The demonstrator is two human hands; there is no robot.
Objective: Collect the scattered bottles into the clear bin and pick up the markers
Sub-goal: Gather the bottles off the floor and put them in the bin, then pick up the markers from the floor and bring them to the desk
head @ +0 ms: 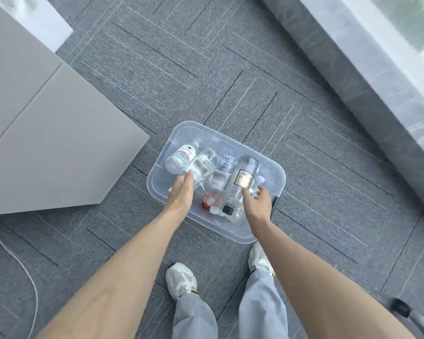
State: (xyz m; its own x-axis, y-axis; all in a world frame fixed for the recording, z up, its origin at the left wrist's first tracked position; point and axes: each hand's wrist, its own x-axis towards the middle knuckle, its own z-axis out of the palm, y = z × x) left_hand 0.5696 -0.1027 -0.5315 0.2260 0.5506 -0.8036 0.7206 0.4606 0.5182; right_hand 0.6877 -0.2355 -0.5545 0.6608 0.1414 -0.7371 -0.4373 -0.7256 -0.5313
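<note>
While we bend down, left hand (181, 193): flat, empty, touching a bottle (201, 165).
Right hand (258, 200): loosely spread, gripping nothing, thumb by gold-label bottle (242, 178).
Clear bin (283, 179): bottles (181, 157) piled inside.
Risk: a nudge could topple our pile.

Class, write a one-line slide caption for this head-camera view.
Over grey carpet, a person's left hand and right hand reach into a clear bin holding bottles.

Bright daylight from upper right, soft shadows, blurred wide-angle edges
</note>
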